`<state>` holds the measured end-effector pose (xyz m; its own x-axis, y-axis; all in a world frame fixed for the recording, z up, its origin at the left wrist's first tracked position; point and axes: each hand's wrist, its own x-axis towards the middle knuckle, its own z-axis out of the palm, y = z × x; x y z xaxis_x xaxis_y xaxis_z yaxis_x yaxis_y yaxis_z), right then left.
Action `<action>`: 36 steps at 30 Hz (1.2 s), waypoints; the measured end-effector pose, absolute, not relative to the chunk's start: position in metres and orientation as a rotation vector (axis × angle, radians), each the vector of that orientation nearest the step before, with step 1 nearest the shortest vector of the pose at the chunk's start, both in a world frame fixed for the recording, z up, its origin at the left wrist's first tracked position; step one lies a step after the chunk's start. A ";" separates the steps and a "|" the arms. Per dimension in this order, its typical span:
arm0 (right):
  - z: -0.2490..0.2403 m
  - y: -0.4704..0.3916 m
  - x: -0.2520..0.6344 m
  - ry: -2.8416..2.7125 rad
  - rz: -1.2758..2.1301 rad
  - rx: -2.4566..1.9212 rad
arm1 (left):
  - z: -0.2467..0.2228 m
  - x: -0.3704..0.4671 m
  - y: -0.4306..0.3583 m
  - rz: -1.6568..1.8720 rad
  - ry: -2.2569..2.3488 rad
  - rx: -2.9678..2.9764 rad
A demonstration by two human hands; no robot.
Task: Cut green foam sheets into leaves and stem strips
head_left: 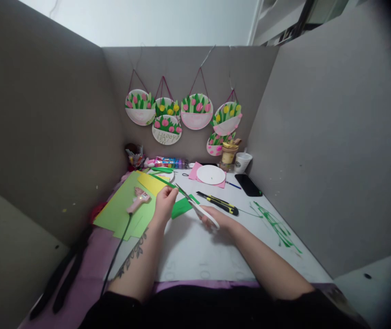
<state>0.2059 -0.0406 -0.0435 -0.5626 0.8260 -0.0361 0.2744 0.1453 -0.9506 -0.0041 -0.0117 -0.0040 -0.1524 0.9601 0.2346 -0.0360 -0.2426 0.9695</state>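
One head-worn view looks forward and down from just beyond the white tabletop's [188, 260] near edge, with the wearer's black sleeves [109, 310] closest, at 5 and 7 o'clock. The left hand [166, 202] and right hand [212, 217] sit mid-range near centre. The gray rear partition [185, 82] faces it farther off, toward 12; side partitions [51, 119] flank 9 and 3.

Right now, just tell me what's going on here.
A person's right hand holds white-handled scissors, pointed toward the closed left hand; what that hand holds, if anything, is unclear. Green paper shows between the hands. At left, a glue gun rests on a light green sheet; at right are thin green scraps. Decorated plates hang on the back panel.
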 end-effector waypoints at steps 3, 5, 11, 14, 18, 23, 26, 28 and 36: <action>-0.044 -0.039 0.208 -1.916 1.450 -1.060 | -0.002 -0.005 -0.013 1.503 1.118 1.267; -0.045 -0.039 0.210 -1.937 1.451 -1.039 | -0.001 -0.006 -0.013 1.483 1.101 1.275; -0.041 -0.039 0.214 -1.962 1.453 -1.014 | 0.001 -0.010 -0.015 1.434 1.080 1.315; -0.036 -0.041 0.214 -1.965 1.454 -1.025 | 0.003 -0.011 -0.016 1.402 1.083 1.317; -0.028 -0.045 0.212 -1.953 1.442 -1.059 | 0.006 -0.013 -0.016 1.358 1.085 1.326; -0.024 -0.045 0.211 -1.941 1.459 -1.122 | 0.009 -0.014 -0.018 1.328 1.103 1.348; -0.024 -0.044 0.210 -2.010 1.364 -1.149 | 0.010 -0.014 -0.019 1.314 1.116 1.384; -0.024 -0.043 0.210 -2.065 1.293 -1.139 | 0.011 -0.013 -0.020 1.297 1.122 1.414; -0.025 -0.044 0.210 -2.056 1.313 -1.119 | 0.015 -0.013 -0.025 1.267 1.100 1.462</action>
